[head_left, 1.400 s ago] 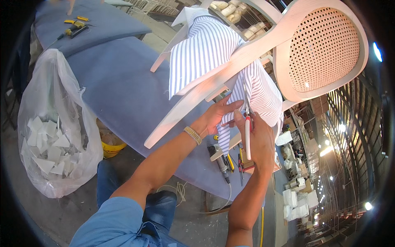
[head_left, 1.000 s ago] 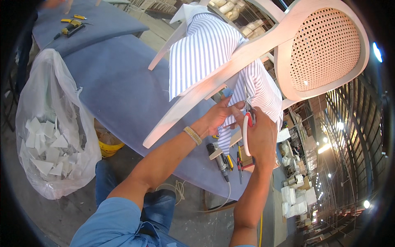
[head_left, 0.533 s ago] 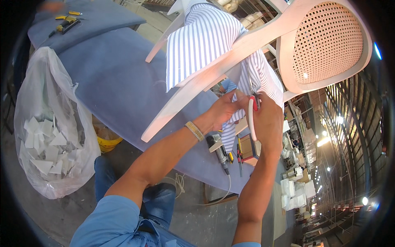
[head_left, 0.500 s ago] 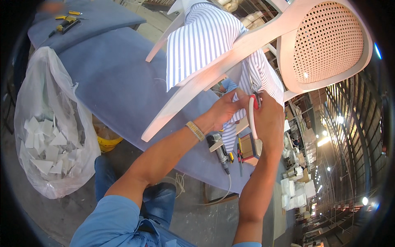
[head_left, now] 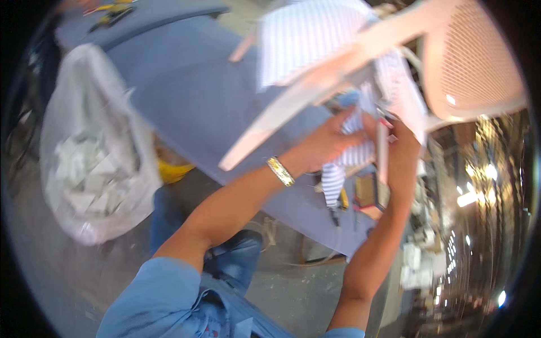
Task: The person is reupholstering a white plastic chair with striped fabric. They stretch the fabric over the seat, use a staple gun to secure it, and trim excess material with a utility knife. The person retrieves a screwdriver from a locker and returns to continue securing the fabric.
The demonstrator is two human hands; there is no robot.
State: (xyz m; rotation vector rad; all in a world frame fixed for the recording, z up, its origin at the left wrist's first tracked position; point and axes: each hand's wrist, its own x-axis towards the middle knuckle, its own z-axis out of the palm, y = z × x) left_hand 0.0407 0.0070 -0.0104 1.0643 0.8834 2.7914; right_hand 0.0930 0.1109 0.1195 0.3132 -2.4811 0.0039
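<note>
We pinch blue-and-white striped cloth point(head_left: 333, 183) in our left hand point(head_left: 331, 143), right hand point(head_left: 403, 143) fingers curled round red-and-white-handled metal scissors point(head_left: 382, 152).

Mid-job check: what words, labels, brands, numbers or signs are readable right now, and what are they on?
None can be read; the picture is blurred.
Striped fabric and red-and-white scissors: no lettering can be made out.
Clear plastic bag: none legible.
Blue shirt: small coloured marks near the lower edge, too blurred to tell.

The fabric point(head_left: 310, 42) is striped blue and white, the table point(head_left: 191, 90) greyish blue.
</note>
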